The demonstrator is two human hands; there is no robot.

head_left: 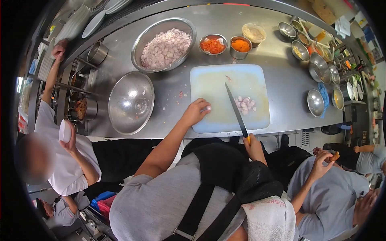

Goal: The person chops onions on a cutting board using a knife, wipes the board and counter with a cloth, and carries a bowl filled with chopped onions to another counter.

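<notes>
My right hand (255, 149) is wrapped round the yellow and black handle of a long kitchen knife (236, 105), its blade slanting up and left over the white cutting board (207, 82). Right of the blade lies a small heap of peeled shallots (245, 105). At the board's left edge my left hand (195, 112) pinches a small pale piece, apparently a shallot (208, 107), in its fingertips. Beyond the board, a large steel bowl (137, 54) is full of peeled shallots (167, 48). An upturned or hollow steel bowl (131, 103), its orientation unclear, sits left of the board.
Behind the board stand a bowl of orange shreds (213, 45), a tin of orange slices (240, 45) and a tub (254, 33). Several steel bowls (315, 102) line the right side. A person (66, 152) at left holds a white bowl (64, 131); another person (327, 188) stands right.
</notes>
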